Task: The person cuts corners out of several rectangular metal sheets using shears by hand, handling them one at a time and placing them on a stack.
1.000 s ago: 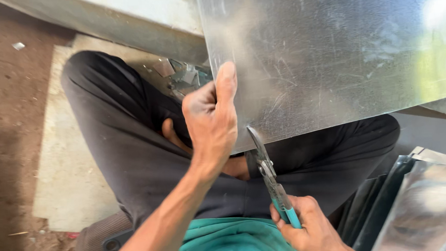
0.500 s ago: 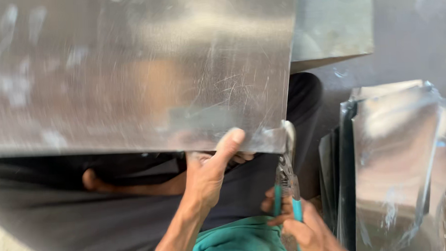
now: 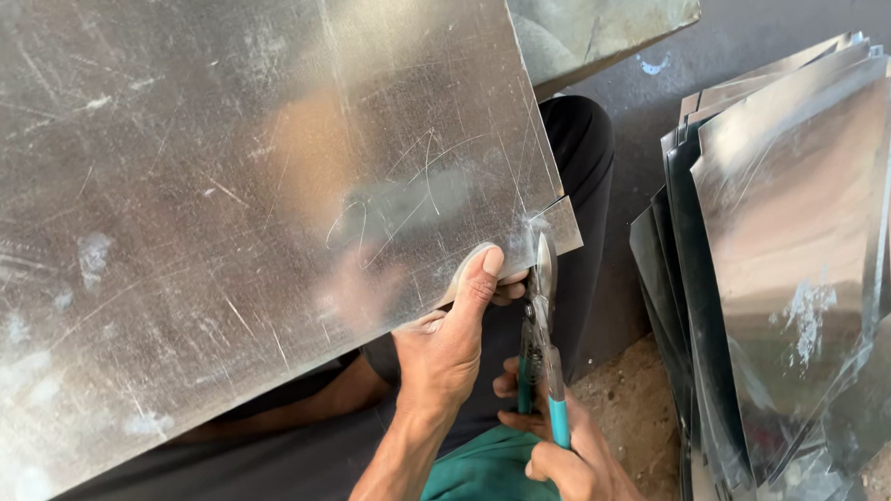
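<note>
We are cutting: the sheet (image 3: 243, 209) fills the upper left of the frame. Our left hand (image 3: 448, 346), at lower centre, pinches its bottom edge, thumb on top. Our right hand (image 3: 565, 456) is closed round the teal handles of the snips (image 3: 541, 326), blades biting near the lower right corner. Cut pieces (image 3: 787, 266) stand at right. Advancing the cut calls for steady support.

Scratched silver metal sheet (image 3: 244, 219), teal-handled snips (image 3: 543, 366), black trousers (image 3: 175, 483), green shirt (image 3: 481, 479).
</note>
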